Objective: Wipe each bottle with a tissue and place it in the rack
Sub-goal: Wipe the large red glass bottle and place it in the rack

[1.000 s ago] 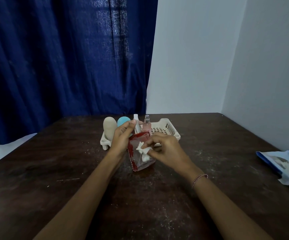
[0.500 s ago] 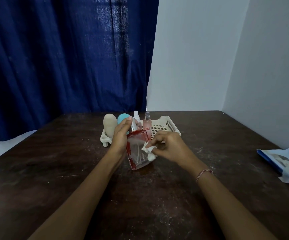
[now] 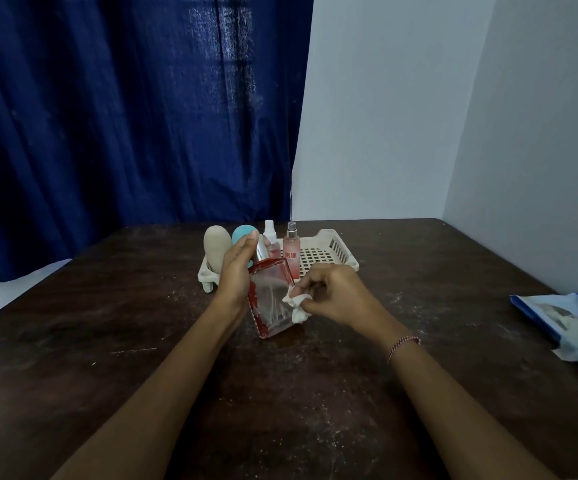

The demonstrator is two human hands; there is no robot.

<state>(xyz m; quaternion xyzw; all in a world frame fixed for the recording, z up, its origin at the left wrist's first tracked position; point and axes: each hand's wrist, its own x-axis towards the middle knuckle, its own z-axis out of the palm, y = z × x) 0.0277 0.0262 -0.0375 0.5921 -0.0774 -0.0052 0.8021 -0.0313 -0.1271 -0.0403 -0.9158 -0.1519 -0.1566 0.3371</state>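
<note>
Left hand [image 3: 237,271] is wrapped round the upper part of a square glass bottle [image 3: 271,306] with red edges, thumb and fingers curled near its silver cap, holding it tilted over the dark tabletop [image 3: 280,403] just in front of the rack [image 3: 330,252]. Whether the bottle's lower corner touches the wood or hangs just above it I cannot tell. Right hand [image 3: 337,296] pinches a crumpled white tissue [image 3: 298,303] in its curled fingers and presses it against the bottle's right edge.

So the step in hand looks like the wipe itself, partway through: the tissue sits at one side, and the front face and left edge show no contact with it (the glass looks streaked, though that may be only reflection). In the rack's left part stand a beige bottle [image 3: 216,245], a blue-topped one [image 3: 239,235], a small clear spray bottle [image 3: 269,231] and a pink spray bottle [image 3: 291,252]; open lattice floor shows to their right.

Next, I judge, the tissue should cross the remaining faces while the left hand turns the bottle. The bottle then goes upright into the open right part of the rack, lowered with care so it does not knock the slim pink spray bottle beside that gap.
</note>
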